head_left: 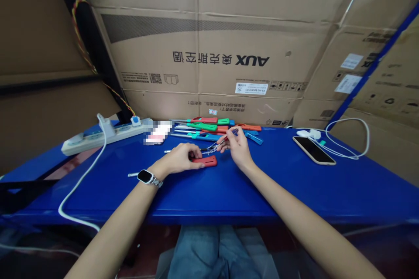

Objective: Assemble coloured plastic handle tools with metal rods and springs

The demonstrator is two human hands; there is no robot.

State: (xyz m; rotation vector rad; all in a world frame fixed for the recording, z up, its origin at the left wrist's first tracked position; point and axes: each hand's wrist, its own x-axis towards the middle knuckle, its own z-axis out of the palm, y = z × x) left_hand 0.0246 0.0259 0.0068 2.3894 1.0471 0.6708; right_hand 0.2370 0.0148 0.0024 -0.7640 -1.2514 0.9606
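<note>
My left hand (181, 160) rests on the blue table (229, 192) and presses down on a red-handled long lighter (206, 161) lying flat. My right hand (237, 144) is raised just beside it, with thumb and fingers pinched on a thin red and blue tool (229, 136) whose tip points at thin wire-like parts (211, 148) by the lighter. A smartwatch (145, 177) sits on my left wrist. Behind both hands lies a pile of several more lighters (212, 128) with red, green and blue handles.
A white power strip (104, 136) with a trailing cable lies at the back left. A phone (313, 150) on a white charging cable lies at the right. Large cardboard boxes (212, 52) wall off the back. My knees show below the table's front edge.
</note>
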